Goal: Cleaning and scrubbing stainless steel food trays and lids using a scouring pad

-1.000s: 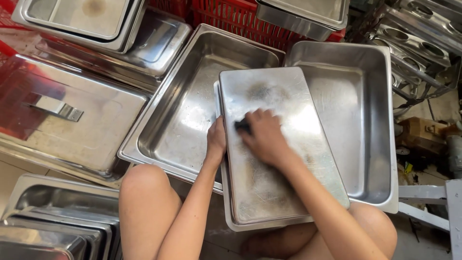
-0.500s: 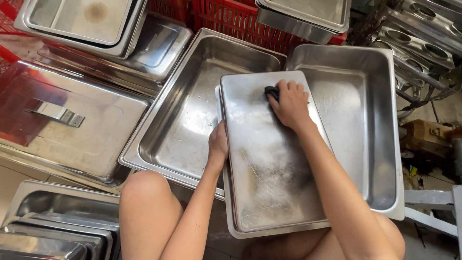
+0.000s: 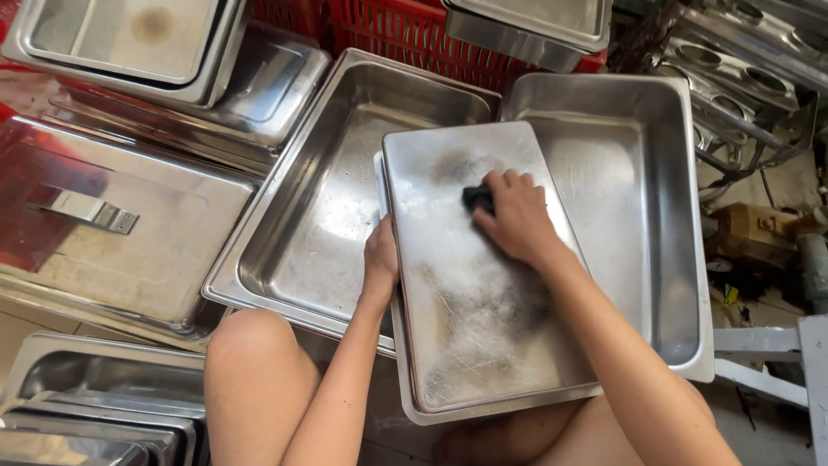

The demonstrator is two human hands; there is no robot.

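An upturned steel tray (image 3: pixel 483 345) rests on my knees, its scuffed, soapy underside facing up. My right hand (image 3: pixel 517 220) presses a dark scrub pad (image 3: pixel 477 198) onto the upper middle of that surface. The left edge of the tray is gripped by my left hand (image 3: pixel 380 259), thumb side on the rim. Grey smears spread across the tray's middle and lower part.
Two deep steel pans lie under the tray, one to the left (image 3: pixel 336 198) and one to the right (image 3: pixel 638 198). A flat lid with a handle (image 3: pixel 86 211) is at left. More pans stack at the lower left (image 3: pixel 95 397) and top left. A red crate (image 3: pixel 388 30) stands behind.
My right hand with the scrub pad went from the tray's middle up to its far right corner, then came back down toward the upper middle. My left hand stayed on the edge.
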